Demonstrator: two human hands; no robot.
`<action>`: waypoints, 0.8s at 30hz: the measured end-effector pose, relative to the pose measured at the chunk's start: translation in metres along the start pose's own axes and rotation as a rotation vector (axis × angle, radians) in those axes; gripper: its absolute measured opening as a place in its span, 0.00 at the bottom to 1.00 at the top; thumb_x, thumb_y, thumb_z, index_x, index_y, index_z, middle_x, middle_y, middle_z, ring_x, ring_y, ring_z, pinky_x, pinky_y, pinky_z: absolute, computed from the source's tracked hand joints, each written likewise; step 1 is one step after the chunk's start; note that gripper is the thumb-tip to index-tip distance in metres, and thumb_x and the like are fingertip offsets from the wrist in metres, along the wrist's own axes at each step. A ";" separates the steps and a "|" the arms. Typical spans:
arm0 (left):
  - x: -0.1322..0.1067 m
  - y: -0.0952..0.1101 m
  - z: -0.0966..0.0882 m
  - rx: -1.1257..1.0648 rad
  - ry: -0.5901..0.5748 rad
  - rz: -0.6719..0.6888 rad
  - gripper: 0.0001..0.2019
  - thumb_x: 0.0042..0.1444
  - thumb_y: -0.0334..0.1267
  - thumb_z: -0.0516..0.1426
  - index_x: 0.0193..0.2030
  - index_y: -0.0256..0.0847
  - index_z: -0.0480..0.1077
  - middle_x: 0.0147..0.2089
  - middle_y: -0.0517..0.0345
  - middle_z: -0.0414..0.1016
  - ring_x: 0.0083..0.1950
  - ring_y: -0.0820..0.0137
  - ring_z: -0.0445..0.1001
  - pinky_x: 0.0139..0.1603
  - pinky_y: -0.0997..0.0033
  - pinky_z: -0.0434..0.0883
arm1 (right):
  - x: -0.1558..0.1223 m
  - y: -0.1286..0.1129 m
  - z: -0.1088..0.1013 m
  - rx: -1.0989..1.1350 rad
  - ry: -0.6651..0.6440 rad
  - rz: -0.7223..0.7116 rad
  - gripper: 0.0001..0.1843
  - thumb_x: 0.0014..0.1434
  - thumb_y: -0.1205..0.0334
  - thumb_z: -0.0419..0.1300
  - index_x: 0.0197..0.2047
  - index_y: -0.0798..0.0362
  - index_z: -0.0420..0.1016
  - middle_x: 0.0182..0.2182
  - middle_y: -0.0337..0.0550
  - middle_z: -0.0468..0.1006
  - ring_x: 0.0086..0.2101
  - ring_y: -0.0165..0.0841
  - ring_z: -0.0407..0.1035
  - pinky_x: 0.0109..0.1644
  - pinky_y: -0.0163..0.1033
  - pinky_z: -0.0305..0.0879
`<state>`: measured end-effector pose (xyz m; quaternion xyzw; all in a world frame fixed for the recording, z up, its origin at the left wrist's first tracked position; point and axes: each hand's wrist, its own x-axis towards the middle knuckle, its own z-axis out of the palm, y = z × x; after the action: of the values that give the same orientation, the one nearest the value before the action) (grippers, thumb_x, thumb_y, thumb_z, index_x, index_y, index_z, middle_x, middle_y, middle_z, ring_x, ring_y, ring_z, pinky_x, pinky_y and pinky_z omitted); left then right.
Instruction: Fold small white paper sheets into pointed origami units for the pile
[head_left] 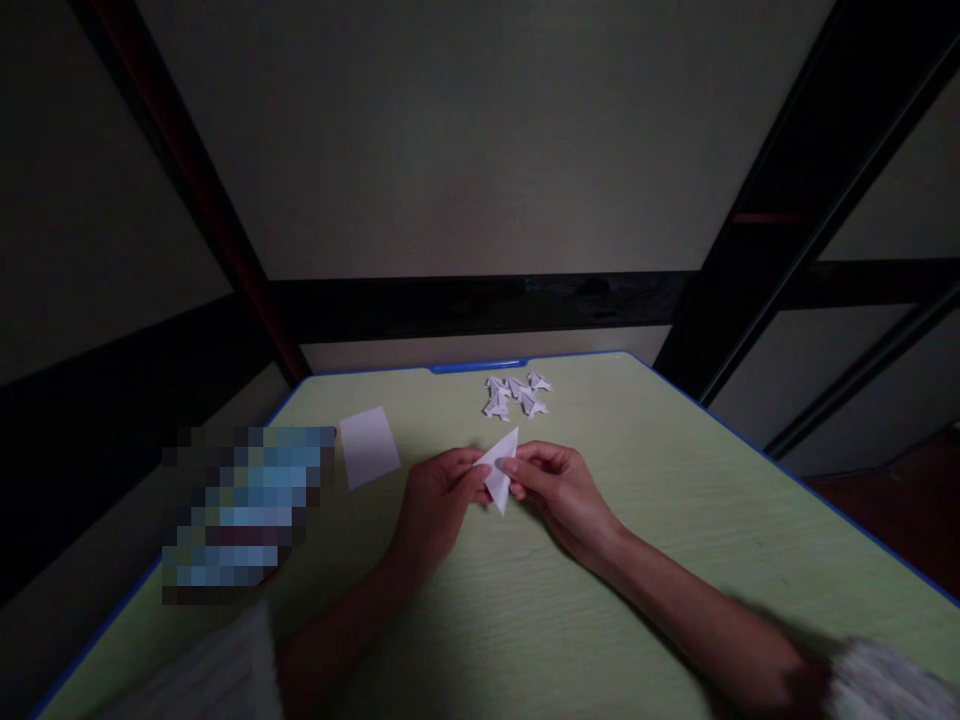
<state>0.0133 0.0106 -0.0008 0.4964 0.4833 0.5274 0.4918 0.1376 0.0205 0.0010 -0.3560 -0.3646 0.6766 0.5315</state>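
Between my two hands is a small piece of white paper folded into a pointed, roughly triangular shape, held just above the table. My left hand pinches its left side, thumb on top. On the right side my right hand grips it, with the thumb pressed on its face and the fingers curled behind. Beyond the hands lie several small folded white paper figures, grouped close together. To the left of my left hand a flat white sheet of paper rests on the table.
The pale green table has a blue edge with a blue handle-like strip at the far side. A blurred-out bluish object lies at the left. Light panels with dark bands stand behind the table.
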 end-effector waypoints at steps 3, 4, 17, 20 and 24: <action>-0.001 -0.001 0.000 0.009 -0.026 0.006 0.08 0.41 0.33 0.57 0.30 0.32 0.71 0.24 0.58 0.76 0.24 0.72 0.73 0.27 0.76 0.72 | 0.000 -0.002 0.001 0.021 -0.020 -0.016 0.09 0.31 0.67 0.67 0.19 0.58 0.72 0.14 0.34 0.71 0.15 0.18 0.59 0.20 0.27 0.53; -0.001 -0.002 -0.001 0.015 -0.039 0.010 0.08 0.42 0.34 0.57 0.29 0.33 0.71 0.24 0.57 0.76 0.25 0.72 0.73 0.27 0.75 0.72 | 0.001 -0.002 0.001 0.029 -0.028 -0.024 0.08 0.31 0.66 0.67 0.19 0.58 0.73 0.15 0.34 0.71 0.16 0.18 0.58 0.21 0.27 0.53; -0.004 0.001 0.001 0.141 -0.046 0.056 0.04 0.42 0.33 0.55 0.26 0.34 0.69 0.21 0.58 0.73 0.23 0.72 0.71 0.24 0.76 0.68 | 0.004 -0.006 -0.005 0.038 0.020 -0.149 0.05 0.33 0.67 0.66 0.16 0.55 0.72 0.14 0.33 0.68 0.18 0.22 0.55 0.23 0.31 0.49; -0.005 0.002 0.001 0.136 -0.058 0.049 0.04 0.41 0.33 0.56 0.25 0.34 0.68 0.20 0.59 0.73 0.22 0.72 0.71 0.24 0.75 0.68 | 0.004 -0.007 -0.004 0.033 0.004 -0.163 0.06 0.32 0.67 0.66 0.16 0.55 0.71 0.15 0.33 0.67 0.19 0.22 0.56 0.23 0.31 0.49; -0.006 0.005 0.002 0.137 -0.082 0.031 0.04 0.41 0.32 0.55 0.25 0.34 0.68 0.20 0.58 0.73 0.22 0.73 0.70 0.24 0.76 0.68 | 0.003 -0.008 -0.004 0.043 -0.017 -0.203 0.06 0.34 0.68 0.65 0.14 0.55 0.70 0.14 0.32 0.64 0.19 0.22 0.54 0.24 0.31 0.48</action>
<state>0.0154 0.0043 0.0038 0.5575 0.4900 0.4801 0.4676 0.1445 0.0250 0.0056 -0.3001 -0.3886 0.6300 0.6017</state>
